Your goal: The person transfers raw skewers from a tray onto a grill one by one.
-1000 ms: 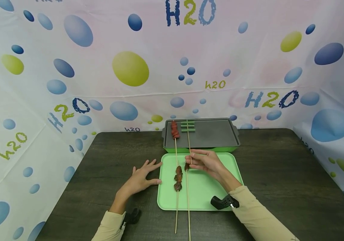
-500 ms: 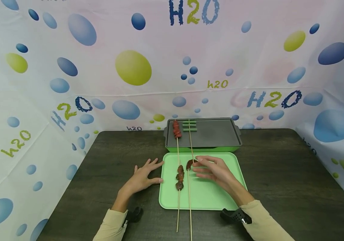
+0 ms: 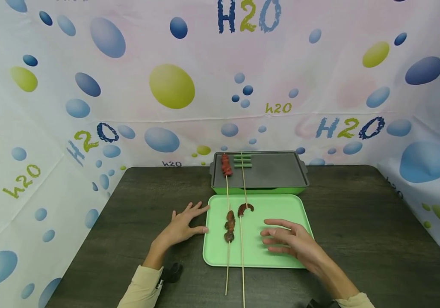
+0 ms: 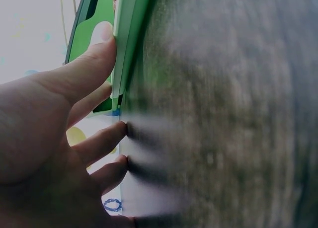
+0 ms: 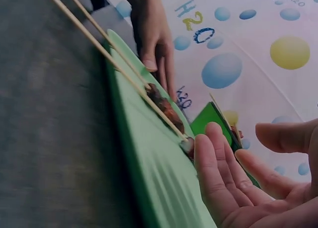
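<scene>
My left hand (image 3: 181,224) lies at the left rim of a light green tray (image 3: 273,261), thumb and index fingertip touching it, fingers spread. Over the right part of the tray hovers my right hand (image 3: 294,241), fingers loosely bent, holding nothing. A skewer with brown meat chunks (image 3: 229,226) lies on the tray. To its right is a skewer with a curled reddish-brown piece (image 3: 241,210), perhaps a tentacle. Both bare stick ends reach over the front rim. In the right wrist view, the fingers partly hide the tray (image 5: 149,163).
Behind the tray stands a green-sided grill with a dark plate (image 3: 273,169). A red meat skewer (image 3: 225,165) and a skewer of green vegetable sticks (image 3: 242,161) lie on its left part, their sticks reaching over the tray. The dark wooden table (image 3: 370,222) meets a printed curtain behind.
My right hand has let go of the skewer with the curled piece and drawn away right and towards me. That piece now shows fully on the tray. My left hand has stayed put.
</scene>
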`<act>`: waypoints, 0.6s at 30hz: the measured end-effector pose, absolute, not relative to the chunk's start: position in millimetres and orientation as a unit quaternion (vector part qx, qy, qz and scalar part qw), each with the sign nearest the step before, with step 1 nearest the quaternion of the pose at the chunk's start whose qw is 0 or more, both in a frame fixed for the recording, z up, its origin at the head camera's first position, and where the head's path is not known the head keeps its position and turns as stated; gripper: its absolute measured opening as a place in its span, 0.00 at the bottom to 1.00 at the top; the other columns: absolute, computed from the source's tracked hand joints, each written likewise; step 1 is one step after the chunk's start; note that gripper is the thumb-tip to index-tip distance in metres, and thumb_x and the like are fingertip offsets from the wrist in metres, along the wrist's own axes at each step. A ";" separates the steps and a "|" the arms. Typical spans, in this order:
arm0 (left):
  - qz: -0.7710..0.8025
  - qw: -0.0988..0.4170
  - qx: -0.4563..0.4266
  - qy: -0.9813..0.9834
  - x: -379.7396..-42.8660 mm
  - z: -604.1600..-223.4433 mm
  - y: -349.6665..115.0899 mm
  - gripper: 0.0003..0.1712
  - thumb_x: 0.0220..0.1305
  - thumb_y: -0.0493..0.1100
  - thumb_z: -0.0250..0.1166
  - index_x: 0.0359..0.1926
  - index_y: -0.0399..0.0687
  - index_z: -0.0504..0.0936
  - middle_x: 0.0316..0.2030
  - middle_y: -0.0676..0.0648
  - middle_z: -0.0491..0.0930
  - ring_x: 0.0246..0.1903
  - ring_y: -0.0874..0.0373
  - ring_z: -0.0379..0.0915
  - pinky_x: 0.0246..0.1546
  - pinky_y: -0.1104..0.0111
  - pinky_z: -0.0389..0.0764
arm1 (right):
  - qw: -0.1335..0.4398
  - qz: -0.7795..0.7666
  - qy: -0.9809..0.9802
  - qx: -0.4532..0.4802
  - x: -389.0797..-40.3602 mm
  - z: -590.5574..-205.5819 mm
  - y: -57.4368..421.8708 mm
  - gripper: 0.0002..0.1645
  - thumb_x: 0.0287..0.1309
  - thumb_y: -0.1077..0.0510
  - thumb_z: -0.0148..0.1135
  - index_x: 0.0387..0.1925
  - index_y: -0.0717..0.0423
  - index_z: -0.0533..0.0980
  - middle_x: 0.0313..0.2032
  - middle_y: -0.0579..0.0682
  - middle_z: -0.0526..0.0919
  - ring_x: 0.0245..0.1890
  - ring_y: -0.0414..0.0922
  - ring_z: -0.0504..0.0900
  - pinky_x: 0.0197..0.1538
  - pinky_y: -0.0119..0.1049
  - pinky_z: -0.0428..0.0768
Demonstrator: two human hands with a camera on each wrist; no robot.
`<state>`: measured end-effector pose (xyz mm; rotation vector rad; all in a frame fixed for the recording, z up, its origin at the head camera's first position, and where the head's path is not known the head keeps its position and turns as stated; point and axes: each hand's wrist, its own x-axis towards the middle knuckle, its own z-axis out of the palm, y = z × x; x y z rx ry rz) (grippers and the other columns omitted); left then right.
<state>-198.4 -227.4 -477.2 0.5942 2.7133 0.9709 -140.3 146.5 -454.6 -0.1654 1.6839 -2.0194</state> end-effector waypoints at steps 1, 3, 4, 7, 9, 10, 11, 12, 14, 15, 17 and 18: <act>0.328 0.101 0.200 0.918 -198.1 -477.1 -227.3 0.44 0.65 0.53 0.71 0.78 0.50 0.66 0.78 0.36 0.54 0.78 0.34 0.39 0.63 0.22 0.31 | 0.252 -0.743 0.617 -0.061 -136.8 -456.1 147.0 0.36 0.75 0.55 0.59 0.74 0.70 0.61 0.59 0.63 0.81 0.55 0.56 0.85 0.58 0.49 0.82; 0.329 0.098 0.199 0.918 -198.1 -477.6 -227.0 0.44 0.65 0.53 0.72 0.78 0.50 0.66 0.78 0.36 0.55 0.78 0.34 0.40 0.63 0.22 0.32 | 0.251 -0.745 0.615 -0.059 -130.2 -460.2 147.8 0.35 0.75 0.56 0.60 0.73 0.70 0.62 0.58 0.64 0.82 0.55 0.58 0.85 0.57 0.49 0.82; 0.329 0.096 0.199 0.918 -198.2 -477.8 -226.6 0.43 0.65 0.53 0.72 0.77 0.50 0.67 0.78 0.35 0.55 0.78 0.33 0.40 0.63 0.22 0.32 | 0.249 -0.746 0.615 -0.058 -127.2 -462.6 148.3 0.34 0.75 0.57 0.59 0.73 0.70 0.63 0.57 0.64 0.82 0.54 0.57 0.85 0.57 0.49 0.82; 0.330 0.099 0.197 0.918 -198.1 -478.0 -225.6 0.43 0.65 0.52 0.71 0.78 0.51 0.66 0.78 0.36 0.54 0.78 0.35 0.39 0.64 0.23 0.30 | 0.255 -0.748 0.609 -0.060 -117.8 -469.2 149.9 0.32 0.76 0.58 0.58 0.72 0.70 0.63 0.55 0.63 0.83 0.54 0.57 0.85 0.55 0.48 0.83; 0.331 0.100 0.198 0.917 -197.7 -477.9 -224.9 0.43 0.66 0.53 0.71 0.78 0.50 0.66 0.78 0.36 0.54 0.78 0.34 0.39 0.63 0.23 0.30 | 0.271 -0.749 0.602 -0.062 -111.4 -472.2 150.7 0.32 0.76 0.58 0.57 0.73 0.69 0.63 0.54 0.63 0.84 0.53 0.56 0.86 0.55 0.47 0.84; 0.331 0.099 0.200 0.917 -197.3 -477.7 -224.6 0.43 0.65 0.53 0.71 0.78 0.50 0.66 0.78 0.36 0.55 0.78 0.34 0.39 0.63 0.22 0.31 | 0.279 -0.748 0.598 -0.063 -108.4 -473.3 150.8 0.32 0.77 0.58 0.56 0.74 0.69 0.62 0.54 0.64 0.84 0.53 0.56 0.86 0.54 0.47 0.84; 0.331 0.101 0.201 0.917 -197.1 -477.6 -224.5 0.43 0.65 0.53 0.71 0.78 0.50 0.66 0.78 0.36 0.54 0.78 0.34 0.39 0.63 0.22 0.31 | 0.287 -0.748 0.595 -0.063 -105.3 -474.0 150.8 0.33 0.77 0.58 0.56 0.74 0.68 0.62 0.54 0.64 0.84 0.53 0.56 0.86 0.54 0.47 0.84; 0.330 0.101 0.201 0.917 -197.0 -477.6 -224.4 0.43 0.65 0.52 0.71 0.78 0.50 0.66 0.78 0.35 0.54 0.78 0.34 0.39 0.63 0.22 0.31 | 0.295 -0.748 0.591 -0.064 -102.7 -474.7 150.7 0.33 0.77 0.58 0.56 0.75 0.68 0.61 0.54 0.65 0.84 0.52 0.56 0.86 0.54 0.48 0.84; 0.329 0.099 0.202 0.917 -196.5 -477.2 -224.5 0.43 0.65 0.52 0.71 0.78 0.49 0.66 0.78 0.35 0.55 0.78 0.34 0.39 0.63 0.22 0.31 | 0.308 -0.747 0.585 -0.065 -98.0 -475.8 149.9 0.33 0.77 0.58 0.56 0.75 0.68 0.60 0.53 0.66 0.84 0.51 0.56 0.87 0.53 0.48 0.84; 0.329 0.098 0.202 0.917 -196.5 -477.3 -224.7 0.43 0.65 0.52 0.71 0.77 0.49 0.66 0.78 0.35 0.55 0.78 0.33 0.39 0.63 0.22 0.31 | 0.313 -0.746 0.583 -0.068 -95.9 -476.4 149.4 0.33 0.77 0.58 0.55 0.75 0.68 0.60 0.53 0.66 0.84 0.51 0.56 0.87 0.52 0.48 0.85; 0.328 0.098 0.201 0.918 -196.2 -476.8 -224.9 0.43 0.66 0.52 0.71 0.78 0.49 0.66 0.78 0.35 0.54 0.78 0.34 0.39 0.63 0.22 0.30 | 0.325 -0.745 0.578 -0.072 -92.1 -477.8 148.2 0.33 0.77 0.58 0.55 0.75 0.68 0.60 0.53 0.67 0.84 0.51 0.57 0.87 0.52 0.49 0.85; 0.327 0.098 0.201 0.918 -196.4 -476.9 -225.1 0.43 0.66 0.52 0.71 0.78 0.49 0.66 0.78 0.35 0.54 0.78 0.33 0.39 0.63 0.22 0.31 | 0.333 -0.744 0.574 -0.076 -90.4 -478.6 147.5 0.33 0.77 0.59 0.55 0.75 0.69 0.59 0.53 0.67 0.84 0.51 0.57 0.87 0.51 0.49 0.85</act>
